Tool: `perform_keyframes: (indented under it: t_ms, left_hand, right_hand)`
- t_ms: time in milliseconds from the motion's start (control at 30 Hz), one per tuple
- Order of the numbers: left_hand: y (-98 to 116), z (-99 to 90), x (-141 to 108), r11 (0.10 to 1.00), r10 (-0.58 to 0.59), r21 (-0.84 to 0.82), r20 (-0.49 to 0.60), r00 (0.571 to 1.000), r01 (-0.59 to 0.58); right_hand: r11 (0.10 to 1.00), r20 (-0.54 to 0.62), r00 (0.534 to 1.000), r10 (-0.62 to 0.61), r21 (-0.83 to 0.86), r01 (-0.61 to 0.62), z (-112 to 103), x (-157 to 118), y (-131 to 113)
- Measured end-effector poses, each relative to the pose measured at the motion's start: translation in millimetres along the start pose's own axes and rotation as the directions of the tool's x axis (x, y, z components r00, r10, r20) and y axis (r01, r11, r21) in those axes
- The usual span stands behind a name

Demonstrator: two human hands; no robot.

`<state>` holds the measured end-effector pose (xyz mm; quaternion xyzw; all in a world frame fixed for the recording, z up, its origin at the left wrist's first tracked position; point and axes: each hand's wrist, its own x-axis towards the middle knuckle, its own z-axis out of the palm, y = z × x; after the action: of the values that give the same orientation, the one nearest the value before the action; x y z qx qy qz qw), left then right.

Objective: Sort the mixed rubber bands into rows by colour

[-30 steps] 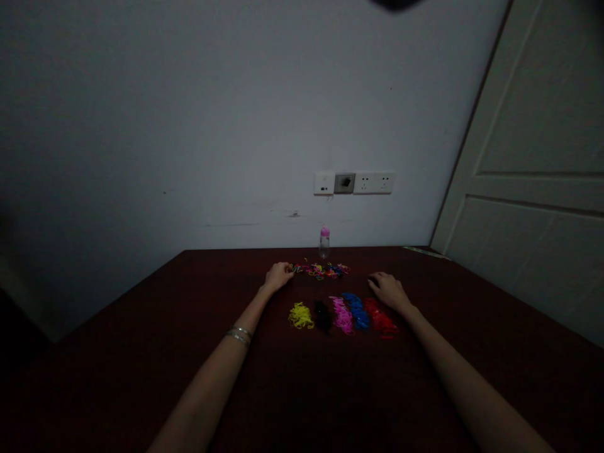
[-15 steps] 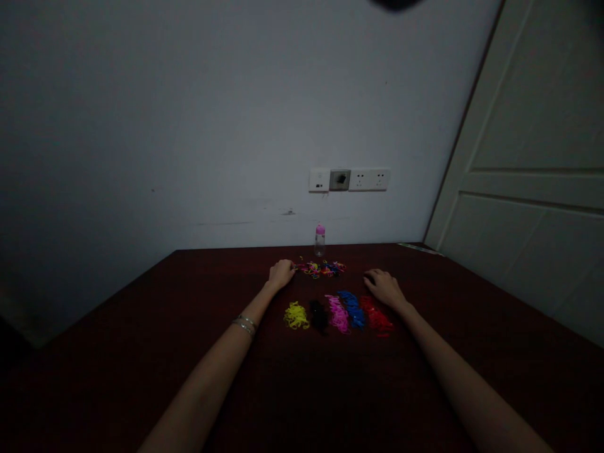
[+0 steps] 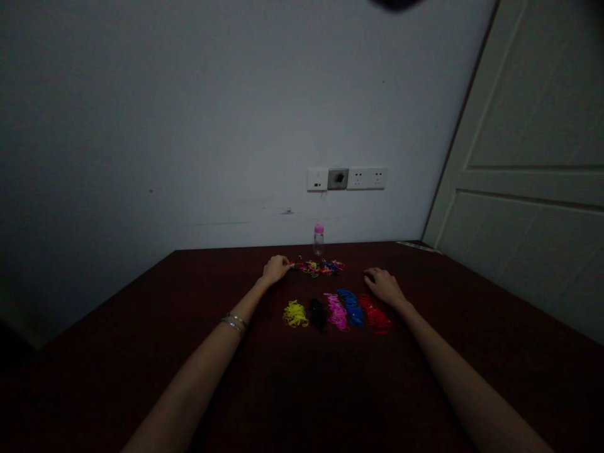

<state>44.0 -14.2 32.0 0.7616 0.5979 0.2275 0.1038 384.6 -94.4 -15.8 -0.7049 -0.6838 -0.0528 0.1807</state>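
Multicolored bands (image 3: 321, 268) are lying just beside the left hand (image 3: 275, 269); its grip (image 3: 288, 263) is curling narrowly, any hold unclear.

My two forearms, bare as far as they are visible. Left: near my left hand (image 3: 276, 269), slim silver-toned bangles (image 3: 234, 323) encircle the wrist, narrow bands set close together, with pale highlights along the metal; any finer pattern is too small and dim to resolve. Right: my right hand (image 3: 383, 286), wrist and forearm, all bare.
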Motion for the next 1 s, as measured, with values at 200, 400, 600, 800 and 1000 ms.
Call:
perform_keyframes:
  t_ms: [200,400,600,800,1000]
  left_hand:
    - [-5,-12.1,-3,0.979,0.194,-0.070,0.024,0.981,-0.191]
    - [-5,-31.7,-26,0.903,0.427,-0.081,0.058,0.902,-0.422]
    - [5,-46.8,-58,0.889,0.444,-0.212,0.176,0.878,-0.407]
    - [12,-46.0,-81,0.906,0.398,-0.292,0.343,0.851,-0.306]
    - [10,-38.4,-80,0.882,0.443,-0.333,0.345,0.827,-0.334]
  right_hand:
    - [1.000,0.001,1.000,0.000,-0.005,0.000,-3,0,-1]
    - [1.000,0.000,1.000,0.006,-0.014,-0.006,-5,-1,-4]
    - [0.999,0.003,1.000,0.003,-0.034,-0.003,-4,0,-4]
    - [1.000,0.017,1.000,0.003,-0.030,-0.003,-2,2,-2]
    - [1.000,0.013,1.000,0.000,-0.024,0.000,-2,1,-3]
